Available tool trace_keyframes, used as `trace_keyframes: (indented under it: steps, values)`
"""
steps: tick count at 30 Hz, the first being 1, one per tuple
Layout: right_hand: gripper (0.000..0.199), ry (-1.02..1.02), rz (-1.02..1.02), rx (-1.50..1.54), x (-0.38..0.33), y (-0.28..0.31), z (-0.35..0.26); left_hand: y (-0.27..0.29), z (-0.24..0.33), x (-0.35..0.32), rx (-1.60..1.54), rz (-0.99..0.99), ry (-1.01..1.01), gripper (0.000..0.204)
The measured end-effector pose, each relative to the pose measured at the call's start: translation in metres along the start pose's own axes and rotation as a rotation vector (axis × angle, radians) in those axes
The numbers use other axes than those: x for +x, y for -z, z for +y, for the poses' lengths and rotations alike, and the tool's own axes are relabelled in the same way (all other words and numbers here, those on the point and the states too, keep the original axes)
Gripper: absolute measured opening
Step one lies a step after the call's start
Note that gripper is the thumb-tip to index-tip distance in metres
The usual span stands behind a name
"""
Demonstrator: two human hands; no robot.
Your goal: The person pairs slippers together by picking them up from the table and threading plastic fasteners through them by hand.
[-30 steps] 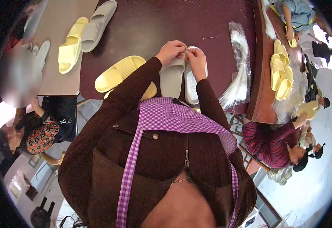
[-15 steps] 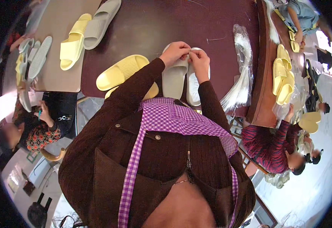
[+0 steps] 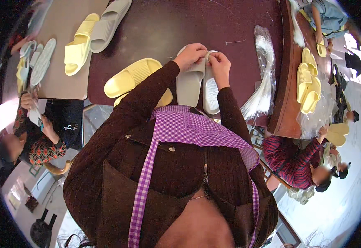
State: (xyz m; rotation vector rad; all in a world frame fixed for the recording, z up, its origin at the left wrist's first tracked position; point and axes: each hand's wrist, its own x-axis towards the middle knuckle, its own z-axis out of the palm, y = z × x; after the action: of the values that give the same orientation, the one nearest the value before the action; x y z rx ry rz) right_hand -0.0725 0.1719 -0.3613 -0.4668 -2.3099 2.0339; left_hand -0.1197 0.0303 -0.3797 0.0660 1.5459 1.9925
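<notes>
Nearby, bag [image 3: 267,62] (clear) holds strands [image 3: 256,101]; hands [image 3: 191,56] [image 3: 219,69] at slippers [image 3: 190,89].

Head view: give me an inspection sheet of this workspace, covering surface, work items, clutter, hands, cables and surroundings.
Surface: dark red tabletop, partly shiny.
Work items: grey slipper and pale slipper, side by side.
Clutter: yellow slippers by the left forearm; white strand bundle in clear plastic.
Hands: left hand and right hand close together at the slippers' far ends; anything pinched is too small to tell.
Cables: nothing seen.
Surroundings: co-workers on both sides.
</notes>
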Motion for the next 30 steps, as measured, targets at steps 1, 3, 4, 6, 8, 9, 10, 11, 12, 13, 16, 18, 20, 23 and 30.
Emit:
trace_keyframes:
  steps: [1, 3, 4, 6, 8, 9, 10, 11, 12, 13, 16, 18, 20, 23, 30]
  values:
    - [0.009, 0.005, -0.005, -0.011, 0.0009, 0.0002, 0.0009, 0.0008, 0.0014, 0.0006, 0.001, -0.016, 0.02, 0.013]
    - [0.009, 0.015, -0.014, -0.032, 0.0021, 0.0013, 0.0028, 0.0021, 0.0037, 0.0015, 0.002, -0.051, 0.062, 0.013]
    - [0.009, 0.012, -0.009, -0.032, 0.0024, 0.0024, 0.0037, 0.0023, 0.0045, 0.0018, 0.003, -0.055, 0.066, 0.013]
    - [0.009, 0.044, -0.03, -0.058, 0.003, 0.0038, 0.0031, 0.0033, 0.0054, 0.0027, 0.051, -0.06, 0.063, 0.012]
    - [0.009, 0.058, -0.04, -0.07, 0.0026, 0.0032, 0.0004, 0.0047, 0.0051, 0.0033, 0.077, -0.064, 0.063, 0.012]
    - [0.008, 0.036, -0.028, -0.039, 0.0024, 0.0016, -0.0005, 0.0057, 0.005, 0.0036, 0.075, -0.075, 0.059, 0.012]
    - [0.007, 0.014, -0.017, -0.008, 0.0019, -0.0001, -0.0013, 0.0064, 0.0048, 0.0036, 0.073, -0.086, 0.055, 0.012]
    - [0.005, -0.006, -0.006, 0.023, 0.0022, -0.0008, -0.001, 0.0065, 0.0051, 0.0039, 0.072, -0.096, 0.049, 0.012]
    - [0.005, -0.007, -0.005, 0.024, 0.0022, -0.0011, -0.0007, 0.0063, 0.0052, 0.004, 0.072, -0.097, 0.05, 0.012]
    - [0.006, -0.008, 0.004, 0.021, 0.0022, -0.0015, -0.0005, 0.0062, 0.0053, 0.004, 0.074, -0.095, 0.055, 0.012]
    - [0.007, -0.01, 0.02, 0.016, 0.0026, -0.0019, 0.0001, 0.006, 0.0067, 0.0036, 0.077, -0.091, 0.064, 0.012]
    - [0.008, -0.009, 0.017, -0.042, 0.0035, -0.0009, 0.0005, 0.0054, 0.0086, 0.0023, 0.048, -0.086, 0.086, 0.012]
    - [0.009, -0.009, 0.018, -0.071, 0.0043, -0.0003, 0.0012, 0.0046, 0.0105, 0.0025, 0.034, -0.086, 0.097, 0.012]
    - [0.008, 0.011, 0.038, -0.052, 0.0041, -0.0026, 0.0002, 0.0065, 0.0101, 0.0039, 0.047, -0.101, 0.097, 0.011]
    - [0.01, 0.035, 0.023, -0.167, 0.0031, -0.0001, 0.0033, 0.0061, 0.0073, 0.007, 0.034, -0.083, 0.153, 0.01]
